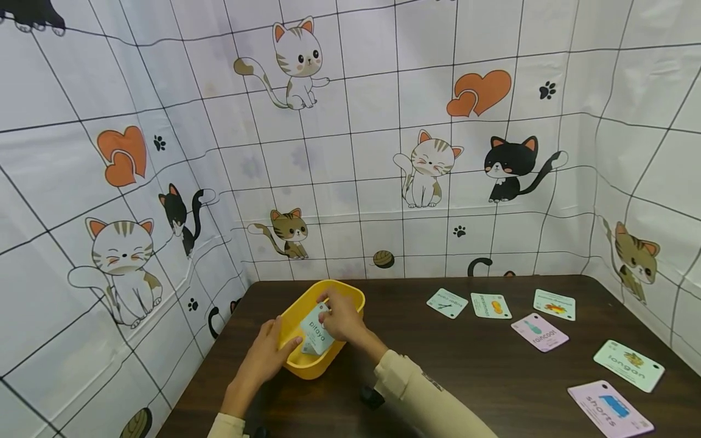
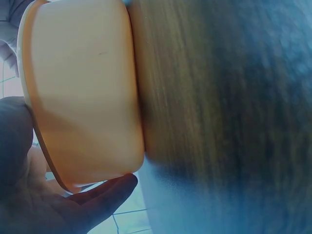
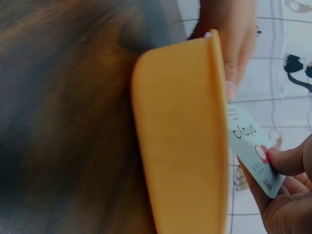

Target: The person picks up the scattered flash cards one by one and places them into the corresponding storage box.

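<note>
Along the lower edge of the head view, both sleeves (image 1: 429, 398) are cut off, and a dark object (image 1: 371, 398) beside the right one is hard to make out. Left of lower centre, the left hand (image 1: 267, 353) pinches the wall of a yellow tray (image 1: 306, 369), thumb inside. The right hand (image 1: 341, 317) pinches the pitaya card (image 1: 314, 331) between thumb and fingers, tilted at the tray's mouth, over another card (image 1: 308, 348) mostly hidden. It is pale mint, round-cornered, dark-lettered (its red-and-white fruit shows only in the right wrist view, partly under the thumb). At right, small print on the farther cards (image 1: 491, 306) is unreadable; behind hangs a cat-printed cloth (image 1: 372, 152).
</note>
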Available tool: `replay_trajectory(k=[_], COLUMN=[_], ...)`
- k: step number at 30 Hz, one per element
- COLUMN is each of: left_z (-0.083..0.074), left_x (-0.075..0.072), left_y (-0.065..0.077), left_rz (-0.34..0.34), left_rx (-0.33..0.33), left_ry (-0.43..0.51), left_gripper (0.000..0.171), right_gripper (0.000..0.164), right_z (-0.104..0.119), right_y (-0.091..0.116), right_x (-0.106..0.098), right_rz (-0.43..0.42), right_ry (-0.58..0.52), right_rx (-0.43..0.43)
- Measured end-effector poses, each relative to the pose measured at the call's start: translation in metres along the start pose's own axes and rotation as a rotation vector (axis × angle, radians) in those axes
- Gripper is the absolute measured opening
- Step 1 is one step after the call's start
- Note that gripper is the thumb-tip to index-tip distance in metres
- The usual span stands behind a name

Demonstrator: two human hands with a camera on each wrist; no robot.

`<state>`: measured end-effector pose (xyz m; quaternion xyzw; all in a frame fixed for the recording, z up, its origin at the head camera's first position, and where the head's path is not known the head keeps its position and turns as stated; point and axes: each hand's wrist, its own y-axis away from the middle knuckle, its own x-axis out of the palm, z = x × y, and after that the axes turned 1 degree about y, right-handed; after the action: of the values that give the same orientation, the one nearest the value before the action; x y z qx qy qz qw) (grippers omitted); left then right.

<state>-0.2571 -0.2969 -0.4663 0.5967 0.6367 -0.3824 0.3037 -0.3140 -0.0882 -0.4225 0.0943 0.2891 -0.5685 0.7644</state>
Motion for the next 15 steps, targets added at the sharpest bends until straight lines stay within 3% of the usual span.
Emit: replay_trajectory(k=[15], left_z=[0.002], left_x=[0.001], left_y=[-0.001], left_rz=[0.005], left_rx=[-0.004], left_ry=[0.016], left_gripper=[0.094], right_gripper=[0.024], right_z=[0.001], right_y=[0.005], right_x=[0.021], right_rz=[0.056], right_ry=[0.05], right_rx=[-0.041])
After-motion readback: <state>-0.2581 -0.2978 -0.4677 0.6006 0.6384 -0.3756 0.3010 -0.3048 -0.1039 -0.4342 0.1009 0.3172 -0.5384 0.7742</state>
